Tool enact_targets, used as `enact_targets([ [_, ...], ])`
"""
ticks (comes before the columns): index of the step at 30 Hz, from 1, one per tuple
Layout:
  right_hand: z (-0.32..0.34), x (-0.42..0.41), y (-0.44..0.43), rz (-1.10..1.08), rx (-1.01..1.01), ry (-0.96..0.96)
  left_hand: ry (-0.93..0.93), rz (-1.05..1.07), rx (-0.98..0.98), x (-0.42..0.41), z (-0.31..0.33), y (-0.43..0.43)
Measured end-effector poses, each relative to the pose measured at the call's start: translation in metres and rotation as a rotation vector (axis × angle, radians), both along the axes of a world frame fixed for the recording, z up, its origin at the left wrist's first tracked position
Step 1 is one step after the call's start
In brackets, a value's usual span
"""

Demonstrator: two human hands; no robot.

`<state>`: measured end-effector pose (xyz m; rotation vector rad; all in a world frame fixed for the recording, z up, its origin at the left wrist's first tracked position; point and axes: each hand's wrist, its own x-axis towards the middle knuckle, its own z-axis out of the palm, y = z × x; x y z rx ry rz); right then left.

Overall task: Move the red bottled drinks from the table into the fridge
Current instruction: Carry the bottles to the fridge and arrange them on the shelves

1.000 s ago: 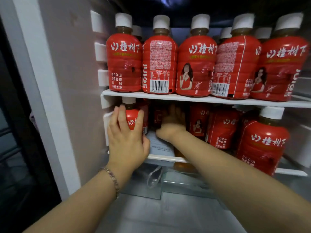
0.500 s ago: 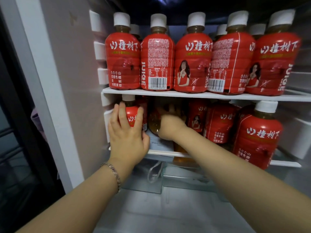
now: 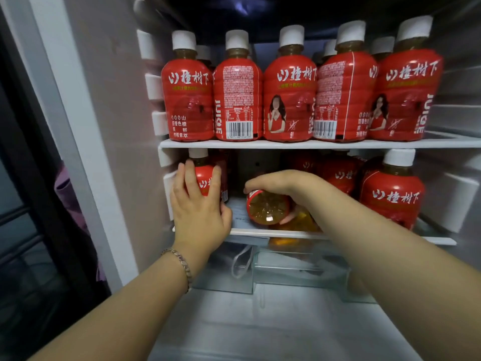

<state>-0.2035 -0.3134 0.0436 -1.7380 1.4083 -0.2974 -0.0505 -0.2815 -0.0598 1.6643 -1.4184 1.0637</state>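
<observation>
I look into an open fridge. The upper shelf [image 3: 286, 144] carries a row of several red bottled drinks [image 3: 289, 100] with white caps. At the left end of the lower shelf [image 3: 260, 232], my left hand [image 3: 200, 207] grips an upright red bottle [image 3: 205, 175]. My right hand [image 3: 276, 183] holds another red bottle [image 3: 268, 208] tipped on its side, its amber base facing me, in the gap at the shelf's middle. More red bottles [image 3: 393, 191] stand on the right of that shelf.
The fridge's left wall [image 3: 117, 126] with white shelf rails is close to my left hand. A clear drawer [image 3: 286, 272] sits under the lower shelf. The dark door edge [image 3: 33, 178] lies at far left. A paper sheet [image 3: 238, 209] lies on the lower shelf.
My right hand has drawn back from deep in the lower shelf toward the front, bringing a bottle tipped on its side into view. My left hand stays on the upright bottle.
</observation>
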Motion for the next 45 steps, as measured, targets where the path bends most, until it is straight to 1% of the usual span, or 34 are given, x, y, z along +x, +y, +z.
enact_targets([
  [2, -0.012, 0.0, -0.001, -0.052, -0.116, -0.106, 0.003, -0.01, -0.002, 0.0, -0.001, 0.0],
  [4, -0.027, 0.001, 0.0, -0.137, -0.291, -0.223, 0.003, -0.013, -0.006, 0.001, -0.001, 0.0],
  [6, -0.045, 0.002, 0.001, -0.212, -0.457, -0.269, 0.002, -0.022, -0.011, 0.001, -0.001, -0.001],
  [8, -0.063, 0.002, 0.005, -0.224, -0.611, -0.32, 0.004, -0.029, -0.013, 0.001, -0.001, -0.001],
  [10, -0.076, 0.003, 0.009, -0.237, -0.698, -0.394, 0.002, -0.031, -0.007, 0.002, -0.002, 0.0],
  [13, -0.088, 0.006, 0.009, -0.288, -0.748, -0.454, -0.001, -0.033, -0.004, 0.003, -0.003, 0.001],
  [19, -0.095, 0.016, 0.015, -0.354, -0.868, -0.428, -0.005, -0.038, -0.003, 0.003, -0.004, -0.001],
  [23, -0.104, 0.014, 0.026, -0.348, -0.977, -0.279, -0.004, -0.037, -0.005, 0.003, -0.003, 0.0],
  [25, -0.102, 0.014, 0.027, -0.359, -0.98, -0.184, -0.014, -0.036, -0.003, 0.004, -0.003, 0.0],
  [26, -0.099, 0.015, 0.025, -0.335, -0.943, -0.126, -0.023, -0.036, -0.003, 0.004, -0.002, 0.0],
  [29, -0.088, 0.018, 0.012, -0.227, -0.744, 0.059, -0.041, -0.03, -0.01, 0.005, -0.001, 0.0],
  [30, -0.085, 0.018, 0.009, -0.208, -0.701, 0.081, -0.041, -0.033, -0.015, 0.005, -0.001, 0.0],
  [31, -0.082, 0.018, 0.007, -0.206, -0.676, 0.06, -0.039, -0.037, -0.018, 0.005, -0.002, 0.0],
  [34, -0.078, 0.02, 0.003, -0.238, -0.635, -0.18, -0.039, -0.04, -0.026, 0.005, -0.004, -0.001],
  [35, -0.076, 0.023, -0.001, -0.241, -0.599, -0.233, -0.042, -0.041, -0.034, 0.005, -0.004, -0.001],
  [36, -0.073, 0.028, -0.005, -0.245, -0.564, -0.243, -0.043, -0.044, -0.042, 0.005, -0.004, -0.001],
  [38, -0.065, 0.036, -0.016, -0.257, -0.546, -0.163, -0.049, -0.055, -0.053, 0.006, -0.003, -0.002],
  [40, -0.06, 0.042, -0.023, -0.23, -0.568, -0.044, -0.046, -0.054, -0.052, 0.006, -0.003, -0.002],
  [43, -0.061, 0.042, -0.023, -0.074, -0.561, 0.073, -0.04, -0.042, -0.039, 0.005, 0.0, -0.002],
  [45, -0.064, 0.031, -0.012, 0.025, -0.593, 0.074, -0.03, -0.036, -0.025, 0.004, 0.0, 0.0],
])
